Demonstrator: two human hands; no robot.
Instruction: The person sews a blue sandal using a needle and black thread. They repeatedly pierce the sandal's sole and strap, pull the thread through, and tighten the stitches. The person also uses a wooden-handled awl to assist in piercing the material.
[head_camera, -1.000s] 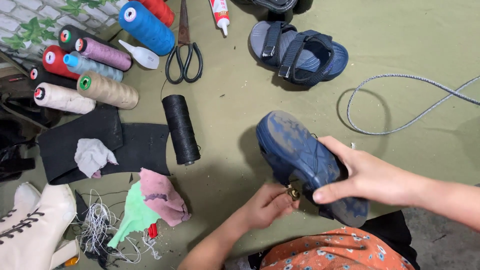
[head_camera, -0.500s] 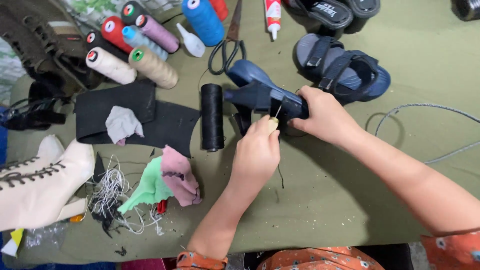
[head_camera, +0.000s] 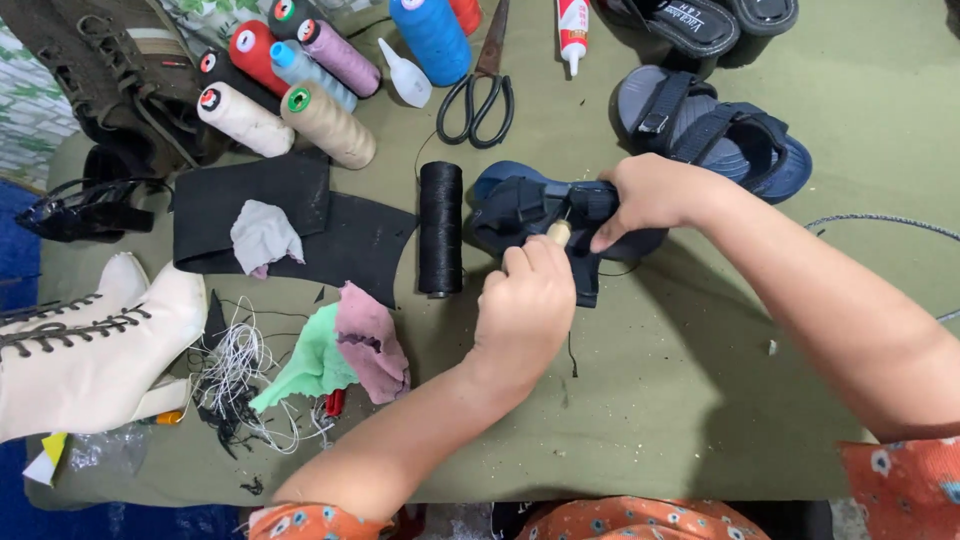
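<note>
A dark blue strapped sandal (head_camera: 530, 205) lies on the green table (head_camera: 700, 400), just right of a black thread spool (head_camera: 440, 228). My right hand (head_camera: 652, 195) presses down on the sandal's straps and grips it. My left hand (head_camera: 528, 305) is closed on a small tool with a pale wooden handle (head_camera: 559, 232), its tip at the sandal's strap. A thin dark thread (head_camera: 571, 355) trails from the sandal toward me.
A matching blue sandal (head_camera: 720, 135) sits behind. Black scissors (head_camera: 478, 100), a glue tube (head_camera: 571, 28), several coloured thread cones (head_camera: 300, 90), black rubber sheets (head_camera: 260, 215), cloth scraps (head_camera: 340, 345), loose thread bits (head_camera: 235, 385), a cream lace-up boot (head_camera: 90, 345) and a grey cord (head_camera: 900, 225).
The view has closed in on the sandal. My hands stay on it, with the left hand and its tool drawn slightly back toward me from the strap.
</note>
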